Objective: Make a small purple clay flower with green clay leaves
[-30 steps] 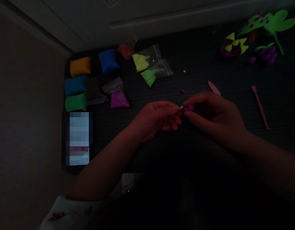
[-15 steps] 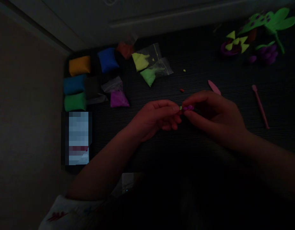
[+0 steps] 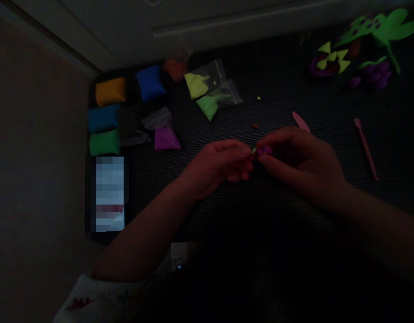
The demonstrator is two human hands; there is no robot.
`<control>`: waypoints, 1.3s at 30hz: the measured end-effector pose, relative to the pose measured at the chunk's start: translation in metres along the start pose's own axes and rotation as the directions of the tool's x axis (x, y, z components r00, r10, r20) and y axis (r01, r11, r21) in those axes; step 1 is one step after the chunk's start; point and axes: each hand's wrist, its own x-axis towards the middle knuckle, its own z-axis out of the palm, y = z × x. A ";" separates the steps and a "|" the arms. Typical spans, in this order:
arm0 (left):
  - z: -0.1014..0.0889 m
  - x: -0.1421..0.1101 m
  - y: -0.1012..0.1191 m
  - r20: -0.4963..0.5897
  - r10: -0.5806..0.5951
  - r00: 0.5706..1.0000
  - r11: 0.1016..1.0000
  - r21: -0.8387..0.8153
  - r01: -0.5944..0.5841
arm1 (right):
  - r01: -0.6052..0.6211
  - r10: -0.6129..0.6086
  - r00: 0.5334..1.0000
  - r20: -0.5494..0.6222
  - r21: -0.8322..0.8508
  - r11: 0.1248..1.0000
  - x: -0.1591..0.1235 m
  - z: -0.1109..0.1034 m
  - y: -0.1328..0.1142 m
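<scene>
Between the fingertips of my right hand (image 3: 297, 163) is a small purple clay piece (image 3: 265, 150) with a lumpy shape. My left hand (image 3: 227, 159) pinches a tiny green clay bit (image 3: 254, 151) right at the left end of the purple piece; whether the two are joined I cannot tell. Just beyond my fingers lie a small red clay bit (image 3: 255, 126) and a yellow crumb (image 3: 258, 98). A pink flat clay tool (image 3: 300, 121) is partly hidden behind my right hand, and a longer pink stick tool (image 3: 366, 150) lies farther right.
Bags of yellow clay (image 3: 196, 85), light green clay (image 3: 208, 106), purple clay (image 3: 166, 138) and several other colours lie on the dark table at left. A lit screen (image 3: 110, 193) is beside my left forearm. Shaped clay pieces, including a purple grape bunch (image 3: 376, 75), stand at far right.
Both hands stay almost in place, still holding the small clay pieces. The whole view has shifted very slightly.
</scene>
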 end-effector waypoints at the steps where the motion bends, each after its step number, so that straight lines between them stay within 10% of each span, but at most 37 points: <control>1: 0.000 0.000 0.000 -0.009 0.009 1.000 1.000 0.010 -0.009 | -0.015 0.015 1.000 -0.002 0.016 1.000 0.000 0.000 0.000; 7: -0.002 -0.001 -0.002 -0.090 0.206 0.974 0.952 0.250 -0.178 | -0.110 0.111 0.994 -0.004 0.111 0.988 0.002 -0.001 0.002; 13: 0.005 -0.007 -0.008 -0.085 0.571 0.817 0.637 0.674 -0.374 | -0.110 0.109 0.994 0.017 0.135 0.985 0.003 -0.002 0.004; 19: 0.005 -0.008 -0.008 -0.005 0.678 0.735 0.403 0.839 -0.366 | -0.076 0.075 0.997 0.012 0.123 0.989 0.003 0.000 0.006; 32: 0.003 -0.007 -0.008 0.012 0.674 0.739 0.364 0.865 -0.346 | -0.065 0.065 0.998 0.000 0.096 0.993 0.003 0.000 0.008; 39: -0.001 -0.005 -0.008 0.007 0.675 0.738 0.304 0.908 -0.287 | -0.002 0.009 0.999 0.035 -0.200 0.980 0.013 -0.010 0.018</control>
